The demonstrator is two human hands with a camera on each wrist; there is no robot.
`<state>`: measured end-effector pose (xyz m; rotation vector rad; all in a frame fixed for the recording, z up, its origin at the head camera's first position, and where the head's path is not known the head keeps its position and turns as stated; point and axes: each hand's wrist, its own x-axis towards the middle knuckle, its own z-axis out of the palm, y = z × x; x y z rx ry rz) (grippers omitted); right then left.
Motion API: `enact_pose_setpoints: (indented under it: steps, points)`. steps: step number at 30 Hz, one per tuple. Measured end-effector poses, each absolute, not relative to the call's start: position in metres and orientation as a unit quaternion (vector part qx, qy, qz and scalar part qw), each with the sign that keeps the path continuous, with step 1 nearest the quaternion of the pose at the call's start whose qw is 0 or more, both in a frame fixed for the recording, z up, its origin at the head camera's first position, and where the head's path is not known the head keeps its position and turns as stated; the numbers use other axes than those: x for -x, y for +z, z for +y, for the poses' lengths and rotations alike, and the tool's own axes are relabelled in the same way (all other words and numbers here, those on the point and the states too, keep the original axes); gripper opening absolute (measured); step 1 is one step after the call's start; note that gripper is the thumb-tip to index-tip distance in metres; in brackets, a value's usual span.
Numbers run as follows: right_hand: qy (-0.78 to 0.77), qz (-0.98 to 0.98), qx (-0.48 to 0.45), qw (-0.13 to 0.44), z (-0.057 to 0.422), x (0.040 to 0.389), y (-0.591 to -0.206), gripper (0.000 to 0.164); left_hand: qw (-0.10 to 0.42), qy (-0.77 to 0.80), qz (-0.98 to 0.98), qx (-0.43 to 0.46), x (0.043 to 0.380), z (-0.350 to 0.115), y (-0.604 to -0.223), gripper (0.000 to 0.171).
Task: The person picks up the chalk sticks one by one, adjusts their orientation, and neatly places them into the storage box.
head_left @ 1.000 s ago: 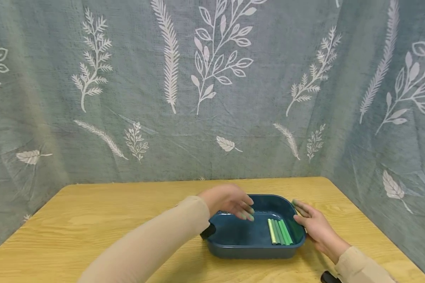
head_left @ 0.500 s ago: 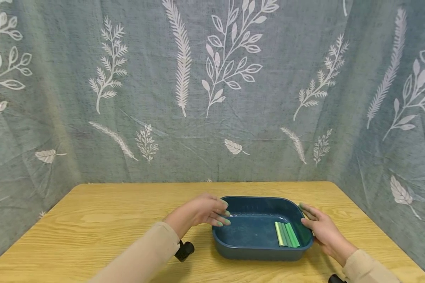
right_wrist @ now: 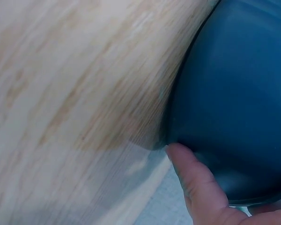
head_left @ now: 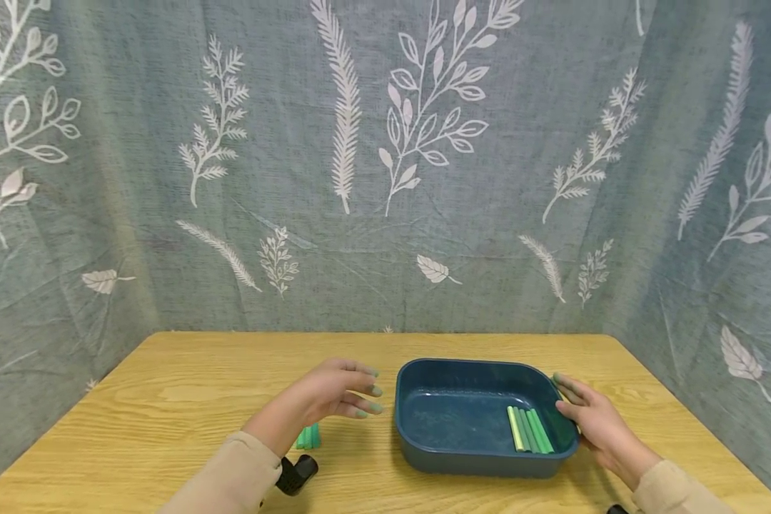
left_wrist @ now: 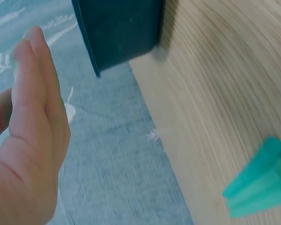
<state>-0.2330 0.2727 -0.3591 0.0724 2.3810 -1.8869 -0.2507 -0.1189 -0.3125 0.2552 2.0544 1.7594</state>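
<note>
A deep dark-blue tray (head_left: pixel 459 464) with rounded corners stands right of centre on the table. Several chalk-like sticks (head_left: pixel 530 430), pale yellow to green, lie side by side at its right end. My right hand (head_left: pixel 600 425) holds the right rim, thumb over the edge and fingers along the outer wall; the right wrist view shows a finger (right_wrist: pixel 192 171) against that wall. My left hand (head_left: pixel 337 391) is off the tray's left side, fingers stretched and holding nothing. Below the left wrist, teal-green sticks (head_left: pixel 308 436) lie together on the wood, partly hidden in the head view.
The wooden table (head_left: pixel 218 378) ends at a grey-green leaf-patterned curtain (head_left: pixel 334 271) behind and at both sides. A black device (head_left: pixel 298 475) sits at the left wrist.
My left hand has drawn back leftward from over the tray to beside it. The teal-green sticks have come into view under the left wrist. My right hand stays at the tray's rim.
</note>
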Motion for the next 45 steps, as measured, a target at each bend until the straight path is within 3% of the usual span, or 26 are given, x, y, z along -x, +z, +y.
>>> enact_pose_setpoints:
  steps: [19,31,40,45]
  points:
    - [-0.616,0.784,-0.028,0.071,0.274,0.232,-0.361,0.058,0.182,0.613,0.766,-0.058,0.236,-0.196,-0.325,0.05]
    - [-0.61,0.789,-0.027,0.069,0.28,0.233,-0.358,0.061,0.173,0.572,0.801,-0.012,0.249,-0.224,-0.333,0.048]
    - [-0.607,0.791,-0.023,0.072,0.277,0.234,-0.357,0.061,0.201,0.559,0.804,0.023,0.258,-0.226,-0.352,0.047]
    - [-0.603,0.794,-0.025,0.075,0.275,0.233,-0.359,0.061,0.249,0.526,0.813,0.027,0.262,-0.23,-0.358,0.04]
